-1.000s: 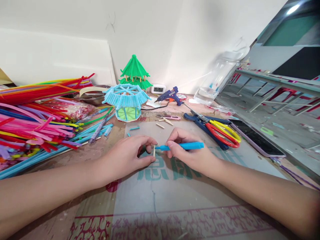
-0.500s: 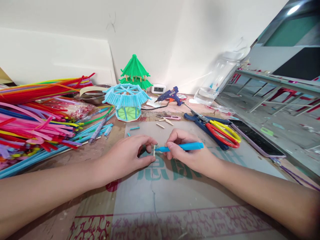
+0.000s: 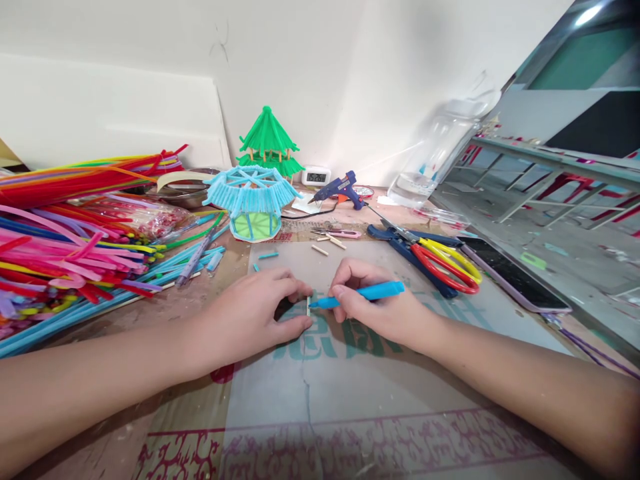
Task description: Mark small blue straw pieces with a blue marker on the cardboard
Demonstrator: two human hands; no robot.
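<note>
My left hand pinches a short wooden stick upright by its two ends, between thumb and fingertips, over the translucent mat. In my right hand is a blue marker pen, held like a pencil, its tip touching the side of the stick. Beyond the hands lie short plain sticks and a blue stick piece. A small model pavilion with a light-blue roof stands behind them, and a green-roofed model rises at its back.
Bundles of coloured pipe cleaners fill the left side. A blue glue gun, a small clock and a clear bottle stand at the back. Right of the mat lie red-and-yellow-handled scissors, blue-handled pliers and a phone.
The marker tip has moved slightly down along the stick, and the pen's rear end has tipped a little. My left hand keeps its pinch on the stick.
</note>
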